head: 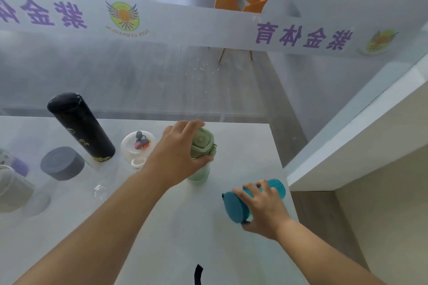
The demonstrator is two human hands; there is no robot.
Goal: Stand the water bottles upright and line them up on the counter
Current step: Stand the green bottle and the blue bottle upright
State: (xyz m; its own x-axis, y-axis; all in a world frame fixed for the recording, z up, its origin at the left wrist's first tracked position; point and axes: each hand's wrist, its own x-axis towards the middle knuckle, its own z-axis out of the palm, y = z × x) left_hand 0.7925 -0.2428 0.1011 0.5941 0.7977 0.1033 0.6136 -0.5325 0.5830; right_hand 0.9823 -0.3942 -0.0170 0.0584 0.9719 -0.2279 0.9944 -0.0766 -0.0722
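Left hand (pixel 183 152) grips the pale green lidded plastic bottle (pixel 202 152) upright, steadying it; right hand (pixel 261 203) clasps the teal cylindrical bottle (pixel 252 199) — seemingly lying sideways — to raise it.

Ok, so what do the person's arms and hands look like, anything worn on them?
Nothing worn shows. The left hand and right hand are ungloved, with no ring, watch or bracelet visible. The left forearm and right forearm are bare to the frame's edge, so no sleeve comes into view.
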